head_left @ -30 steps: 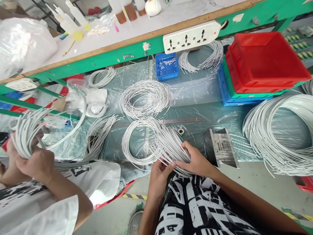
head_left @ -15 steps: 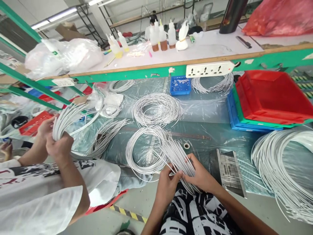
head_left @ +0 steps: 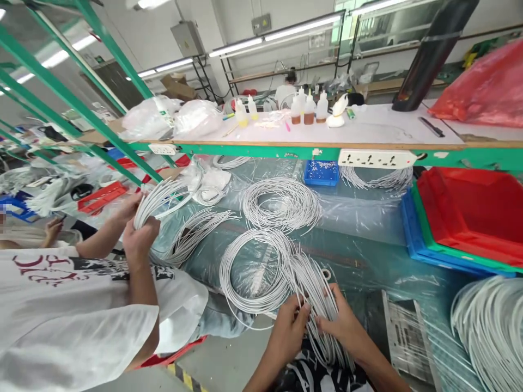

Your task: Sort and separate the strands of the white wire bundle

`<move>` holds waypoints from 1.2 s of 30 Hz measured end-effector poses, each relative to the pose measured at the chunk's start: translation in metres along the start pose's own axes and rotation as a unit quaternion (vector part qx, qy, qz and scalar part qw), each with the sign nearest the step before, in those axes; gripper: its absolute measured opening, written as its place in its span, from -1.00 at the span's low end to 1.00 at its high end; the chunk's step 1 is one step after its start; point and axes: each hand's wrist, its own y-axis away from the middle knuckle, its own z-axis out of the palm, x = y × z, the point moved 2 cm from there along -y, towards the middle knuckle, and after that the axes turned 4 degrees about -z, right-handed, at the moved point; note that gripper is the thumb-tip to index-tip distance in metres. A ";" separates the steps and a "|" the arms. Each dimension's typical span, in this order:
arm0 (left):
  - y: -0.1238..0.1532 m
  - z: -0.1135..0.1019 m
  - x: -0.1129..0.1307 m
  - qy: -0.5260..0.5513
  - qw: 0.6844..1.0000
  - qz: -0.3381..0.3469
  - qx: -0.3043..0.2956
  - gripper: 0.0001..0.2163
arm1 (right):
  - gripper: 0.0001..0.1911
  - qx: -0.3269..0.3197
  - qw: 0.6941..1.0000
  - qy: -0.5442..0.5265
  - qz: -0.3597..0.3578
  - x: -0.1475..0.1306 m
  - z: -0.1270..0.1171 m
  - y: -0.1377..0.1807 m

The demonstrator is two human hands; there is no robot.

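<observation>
My left hand [head_left: 291, 325] and my right hand [head_left: 342, 322] both grip a bundle of thin white wires [head_left: 311, 283] at the near edge of the plastic-covered table [head_left: 359, 245]. The bundle fans up and left from my fingers and overlaps a flat coil of white wire [head_left: 253, 272]. A second coil [head_left: 281, 204] lies farther back. To my left a co-worker in a white shirt holds another bunch of white wires [head_left: 157, 198] in both hands [head_left: 139, 234].
Stacked red, green and blue bins [head_left: 461, 218] sit at the right, and a small blue tray [head_left: 321, 172] at the back. A power strip [head_left: 376, 158] hangs on the green shelf edge [head_left: 265, 148], with bottles [head_left: 308, 109] above. More wire loops [head_left: 490, 326] and a metal plate [head_left: 402, 335] lie near right.
The view has tilted upward, so the shelf and room behind show more. My hands keep their grip on the wire bundle. The co-worker's hands with their wires sit farther right in view.
</observation>
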 end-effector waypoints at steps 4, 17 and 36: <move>-0.005 -0.010 -0.011 0.148 0.983 -0.109 -0.014 -0.46 | -0.53 0.037 0.997 -0.057 0.038 -0.011 -0.010 -0.004; -0.034 -0.030 -0.003 0.203 0.973 -0.105 -0.041 -0.61 | -0.45 0.097 0.990 0.099 0.012 -0.013 0.033 -0.025; -0.067 -0.094 -0.031 0.254 0.946 -0.167 -0.115 -0.51 | -0.06 0.209 0.965 0.143 0.063 -0.035 0.057 -0.044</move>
